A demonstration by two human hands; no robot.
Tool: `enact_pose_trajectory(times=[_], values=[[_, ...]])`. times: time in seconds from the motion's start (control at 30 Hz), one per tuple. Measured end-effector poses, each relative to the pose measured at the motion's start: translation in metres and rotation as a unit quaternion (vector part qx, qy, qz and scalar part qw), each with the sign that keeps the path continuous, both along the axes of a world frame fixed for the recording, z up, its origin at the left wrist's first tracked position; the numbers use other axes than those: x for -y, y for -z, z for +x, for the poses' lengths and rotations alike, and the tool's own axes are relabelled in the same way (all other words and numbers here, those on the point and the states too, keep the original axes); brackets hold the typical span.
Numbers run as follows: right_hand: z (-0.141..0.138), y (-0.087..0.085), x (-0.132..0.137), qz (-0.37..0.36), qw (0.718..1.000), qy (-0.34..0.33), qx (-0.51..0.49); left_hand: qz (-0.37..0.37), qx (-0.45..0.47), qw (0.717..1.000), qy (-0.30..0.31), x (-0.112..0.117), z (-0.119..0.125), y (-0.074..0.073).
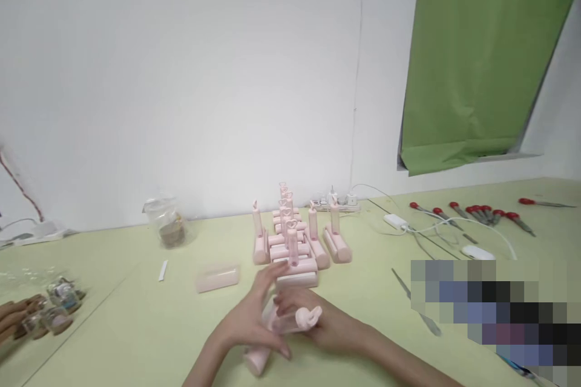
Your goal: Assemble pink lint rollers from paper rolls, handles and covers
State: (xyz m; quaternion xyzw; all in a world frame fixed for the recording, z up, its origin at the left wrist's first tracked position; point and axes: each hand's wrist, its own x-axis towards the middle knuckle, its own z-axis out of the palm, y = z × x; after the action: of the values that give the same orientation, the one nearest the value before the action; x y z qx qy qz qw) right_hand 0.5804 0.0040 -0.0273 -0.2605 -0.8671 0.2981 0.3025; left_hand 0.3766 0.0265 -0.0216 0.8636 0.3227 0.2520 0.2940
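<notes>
Low in the middle, my left hand (249,318) curves round a pale pink cylinder (256,360) that lies slanted on the table, its thumb and fingers on either side of it. My right hand (329,321) is closed on a small clear pink tube (290,321) with a heart-shaped loop on its end; the tube is tilted with the loop to the right. The right fingertips are partly hidden behind the tube. Just beyond my hands, several similar tubes (293,248) stand upright on pink cylinder-shaped pieces (297,278) set in rows.
A pink half-round piece (218,279) lies to the left, near a white strip (163,270) and a plastic bag (171,227). Small clear jars (57,317) are at far left. Right: red-ended tools (485,213), white cables, a metal tool (417,305) and a blurred-out person.
</notes>
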Motion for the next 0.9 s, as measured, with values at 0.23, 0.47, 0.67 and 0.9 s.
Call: enact_pose_trajectory(times=[0.23, 0.47, 0.67, 0.9], values=[[0.089, 0.010, 0.001, 0.013, 0.928, 0.355, 0.108, 0.010, -0.071, 0.997, 0.001, 0.001, 0.038, 0.004], [0.171, 0.058, -0.001, -0.062, 0.785, 0.558, 0.261, -0.020, 0.020, 0.993, -0.119, 0.000, 0.005, -0.006], [0.118, 0.017, 0.012, -0.054, 0.901, 0.429, 0.018, -0.012, 0.115, 0.985, -0.130, 0.003, 0.012, -0.002], [-0.004, -0.018, 0.010, -0.004, 0.987, 0.161, 0.008, -0.032, 0.089, 0.980, -0.172, 0.002, 0.016, 0.009]])
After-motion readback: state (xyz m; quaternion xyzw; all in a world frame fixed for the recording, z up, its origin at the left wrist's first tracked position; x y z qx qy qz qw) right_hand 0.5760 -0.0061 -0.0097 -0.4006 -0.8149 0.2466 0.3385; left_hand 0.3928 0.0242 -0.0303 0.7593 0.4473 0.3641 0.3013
